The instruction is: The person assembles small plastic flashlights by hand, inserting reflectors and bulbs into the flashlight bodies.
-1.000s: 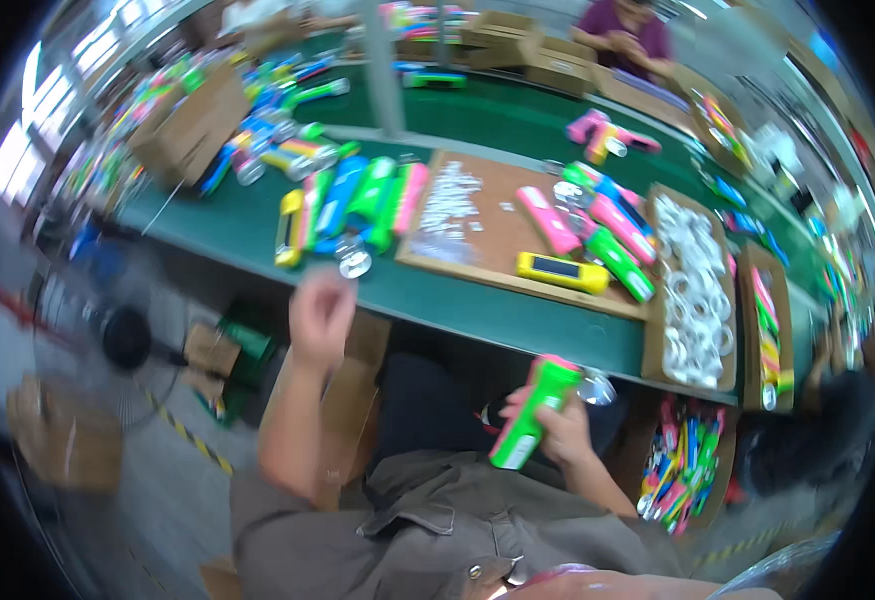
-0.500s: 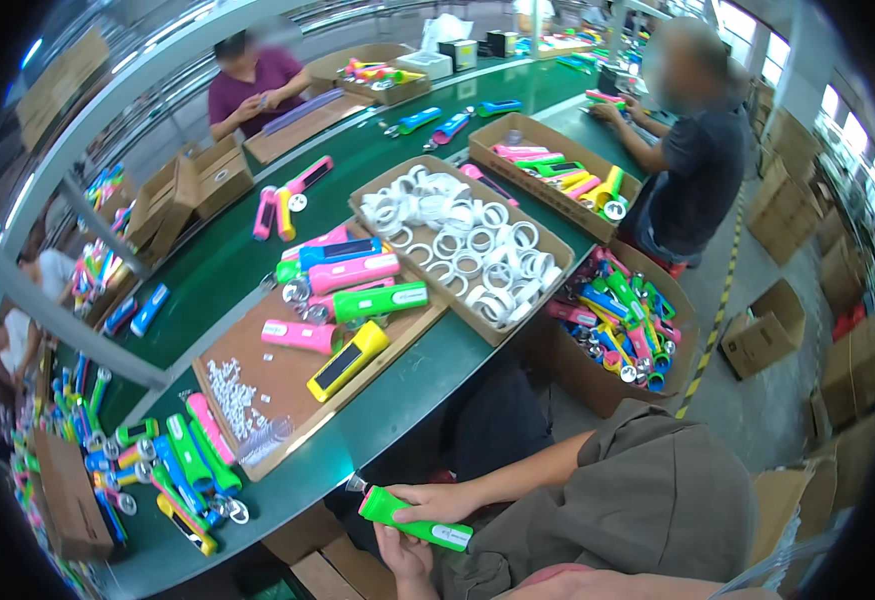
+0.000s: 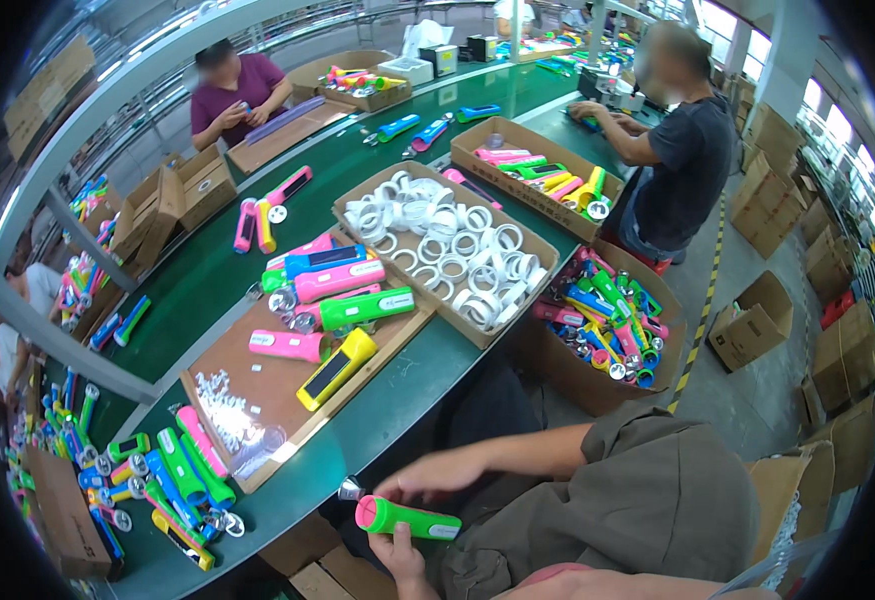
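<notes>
Green torch [image 3: 407,519] in both hands

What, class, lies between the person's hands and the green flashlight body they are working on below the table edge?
Nothing visible. One hand holds the green flashlight body from beneath, and the other hand rests on its top near the pink end. Both touch it directly, below the edge of the green table. Which hand is left or right I cannot tell.
</notes>
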Demonstrator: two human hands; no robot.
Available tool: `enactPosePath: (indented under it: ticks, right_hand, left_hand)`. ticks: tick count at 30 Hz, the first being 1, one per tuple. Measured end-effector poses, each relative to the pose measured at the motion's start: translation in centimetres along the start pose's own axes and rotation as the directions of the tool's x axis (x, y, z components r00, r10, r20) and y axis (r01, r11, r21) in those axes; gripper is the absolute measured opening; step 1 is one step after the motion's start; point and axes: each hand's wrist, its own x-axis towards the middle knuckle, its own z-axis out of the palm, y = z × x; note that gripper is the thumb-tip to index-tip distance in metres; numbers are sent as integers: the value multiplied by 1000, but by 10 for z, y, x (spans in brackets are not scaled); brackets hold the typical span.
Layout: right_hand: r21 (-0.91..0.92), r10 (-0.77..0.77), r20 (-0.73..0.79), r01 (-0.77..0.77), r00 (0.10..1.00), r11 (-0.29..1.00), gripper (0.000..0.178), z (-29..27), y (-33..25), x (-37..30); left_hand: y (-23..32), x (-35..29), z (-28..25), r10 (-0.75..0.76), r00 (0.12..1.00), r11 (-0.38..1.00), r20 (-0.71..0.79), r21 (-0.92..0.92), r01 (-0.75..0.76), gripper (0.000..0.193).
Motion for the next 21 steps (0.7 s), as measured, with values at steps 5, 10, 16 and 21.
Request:
enactPosePath:
  ticks: [5,10,16,21]
  right_hand:
    - [401,-152,-316,277,937,873,51,-22,-13,8]
    - [-234,-169,-224,115,960,965,21,-2,-25,5]
    - [-350,-380,-307,267,873,898,26,12,-39,-10]
    - [-96,-409,-494,419,768,903,26,15,-16,-9]
  left_hand:
    - [36,-4,-2,-283,908,953,309,-15,302,52]
    - [49,3,3,-464,755,864,463,51,500,51]
    - [58,11,11,-524,762,850,380,173,498,42]
    - [56,8,20,-432,821,891,374,38,452,41]
